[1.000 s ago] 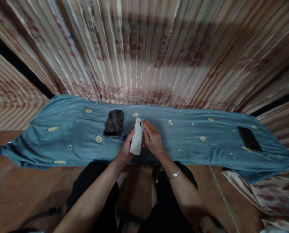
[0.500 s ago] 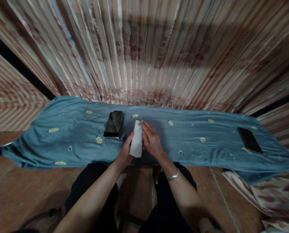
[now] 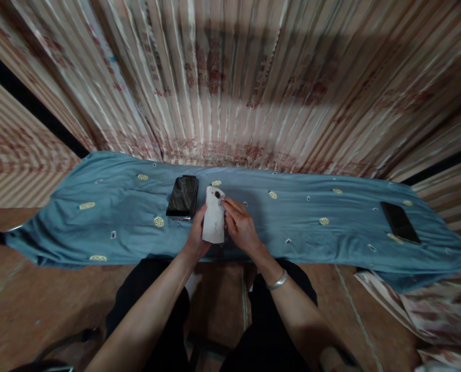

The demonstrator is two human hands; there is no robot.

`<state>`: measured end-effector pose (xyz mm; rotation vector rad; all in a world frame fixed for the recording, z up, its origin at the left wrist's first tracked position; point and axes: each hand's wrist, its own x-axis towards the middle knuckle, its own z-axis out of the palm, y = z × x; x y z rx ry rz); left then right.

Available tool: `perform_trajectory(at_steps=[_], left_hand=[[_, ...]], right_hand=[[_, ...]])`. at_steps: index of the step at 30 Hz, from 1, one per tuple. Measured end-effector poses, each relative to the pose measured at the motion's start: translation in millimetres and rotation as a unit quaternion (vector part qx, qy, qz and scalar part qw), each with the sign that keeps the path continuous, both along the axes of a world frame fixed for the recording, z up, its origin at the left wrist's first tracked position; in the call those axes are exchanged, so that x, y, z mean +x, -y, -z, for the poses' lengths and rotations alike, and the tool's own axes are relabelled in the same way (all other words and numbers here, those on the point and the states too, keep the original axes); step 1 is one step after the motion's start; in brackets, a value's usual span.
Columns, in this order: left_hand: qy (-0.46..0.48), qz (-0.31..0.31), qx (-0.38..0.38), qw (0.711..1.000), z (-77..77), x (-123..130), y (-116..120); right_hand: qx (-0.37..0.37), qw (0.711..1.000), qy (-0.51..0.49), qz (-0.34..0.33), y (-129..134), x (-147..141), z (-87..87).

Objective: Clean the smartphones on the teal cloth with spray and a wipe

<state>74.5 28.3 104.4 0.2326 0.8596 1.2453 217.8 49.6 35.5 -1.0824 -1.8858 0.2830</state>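
Observation:
A white phone (image 3: 213,219) is held up over the cloth, its back with a round dark camera lens facing me. My left hand (image 3: 198,232) is closed around its left side, thumb along the edge. My right hand (image 3: 242,223) is at the phone's upper right, thumb and forefinger pinched together beside the lens. A small pale, shiny bit shows at those fingertips, too small to make out. Left of the phone lies a stack of dark phones (image 3: 183,196), the top one with its glossy face up.
A blue patterned cloth (image 3: 269,227) covers the long narrow table. Another dark phone (image 3: 400,222) lies near its right end. Behind the table hangs a striped, pleated curtain (image 3: 238,119). Dark poles (image 3: 32,98) slant in at both sides.
The white phone has shifted slightly left and turned, so its camera lens now shows. My right fingertips have moved down a little beside the lens.

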Motion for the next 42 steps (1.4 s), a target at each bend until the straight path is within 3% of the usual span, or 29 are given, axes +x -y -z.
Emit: perform_trajectory(at_steps=[7,13,25,30,42], left_hand=[[0.002,0.042,-0.002,0.999,2.1,3.2,4.5],[0.003,0.001,-0.007,1.0,-4.6,-1.3,0.0],[-0.007,0.053,-0.008,0.999,-2.3,1.8,4.7],[-0.021,0.042,-0.01,0.999,-3.6,-0.2,1.8],[-0.007,0.062,0.016,0.998,11.7,-2.6,0.7]], right_hand=[[-0.029,0.999,-0.017,0.025,-6.8,3.9,1.4],[-0.032,0.999,-0.025,-0.002,-0.2,-0.2,-2.4],[-0.047,0.998,-0.041,0.021,-4.7,4.5,-2.5],[-0.045,0.999,-0.03,-0.002,-2.2,3.7,-2.4],[-0.03,0.999,0.003,0.018,-0.8,5.8,-4.0]])
